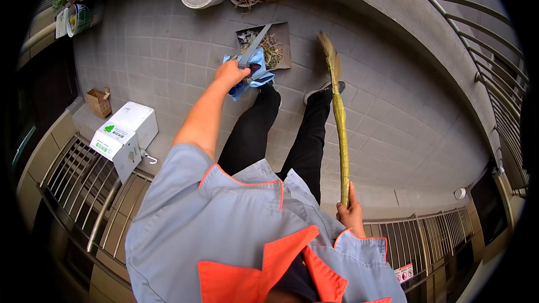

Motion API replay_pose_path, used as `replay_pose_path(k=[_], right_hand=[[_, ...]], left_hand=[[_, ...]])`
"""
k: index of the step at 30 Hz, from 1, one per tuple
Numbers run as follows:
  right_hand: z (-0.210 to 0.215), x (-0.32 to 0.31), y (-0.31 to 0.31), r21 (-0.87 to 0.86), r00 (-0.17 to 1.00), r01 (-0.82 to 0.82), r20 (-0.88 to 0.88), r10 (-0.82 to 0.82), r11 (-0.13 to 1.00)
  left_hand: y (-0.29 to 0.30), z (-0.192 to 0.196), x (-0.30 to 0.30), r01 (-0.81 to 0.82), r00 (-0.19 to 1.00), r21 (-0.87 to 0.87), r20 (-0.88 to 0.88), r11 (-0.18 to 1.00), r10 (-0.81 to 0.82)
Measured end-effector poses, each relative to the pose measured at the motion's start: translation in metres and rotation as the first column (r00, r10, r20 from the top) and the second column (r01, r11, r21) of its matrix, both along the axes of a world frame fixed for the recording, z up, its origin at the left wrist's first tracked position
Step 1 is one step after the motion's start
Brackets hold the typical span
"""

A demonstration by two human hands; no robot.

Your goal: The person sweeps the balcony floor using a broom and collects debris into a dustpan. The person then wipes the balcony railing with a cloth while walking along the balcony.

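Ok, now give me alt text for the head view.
A person's left hand grips a dustpan of dry debris beside a blue bag, while their right hand holds a broom. A white box sits to the left of the tiled floor.

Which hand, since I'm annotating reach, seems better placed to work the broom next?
Probably the right hand: it grips the broom at the end opposite its bristles, while the left hand appears occupied holding the dustpan.

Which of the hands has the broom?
The right hand: it grips the broom at the end away from the bristles. The left hand has the dustpan.
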State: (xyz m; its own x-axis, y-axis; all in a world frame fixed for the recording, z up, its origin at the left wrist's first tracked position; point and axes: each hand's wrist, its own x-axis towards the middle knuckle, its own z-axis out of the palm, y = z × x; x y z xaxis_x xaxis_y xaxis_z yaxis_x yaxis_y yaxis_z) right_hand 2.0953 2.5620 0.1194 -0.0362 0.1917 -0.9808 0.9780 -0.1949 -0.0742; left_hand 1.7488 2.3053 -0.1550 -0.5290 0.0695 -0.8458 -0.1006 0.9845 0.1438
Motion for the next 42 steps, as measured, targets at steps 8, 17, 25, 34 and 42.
replay_pose_path(k=[8, 17, 25, 34, 42], right_hand=[[-0.083, 0.012, -0.020, 0.022, 0.931, 0.364, -0.036, -0.363, 0.931], [-0.045, -0.013, -0.010, -0.382, 0.924, 0.351, -0.005, -0.382, 0.855], [0.017, 0.028, 0.057, -0.083, 0.983, 0.168, -0.055, -0.173, 0.982], [-0.106, 0.007, 0.191, 0.398, 0.974, -0.227, 0.078, 0.214, 0.889], [-0.057, 0.048, 0.129, 0.069, 0.972, -0.233, -0.010, 0.234, 0.970]], left_hand=[[0.034, -0.002, -0.004, 0.197, 0.980, -0.050, 0.015, 0.979, -0.196], [0.052, -0.010, 0.011, 0.087, 0.996, -0.039, 0.039, 0.995, -0.086], [0.062, 0.004, 0.027, -0.006, 1.000, -0.010, 0.030, 1.000, 0.006], [0.080, -0.015, 0.041, -0.018, 1.000, 0.026, -0.001, 1.000, 0.018], [0.093, 0.006, 0.040, 0.089, 0.996, -0.076, -0.026, 0.993, -0.091]])
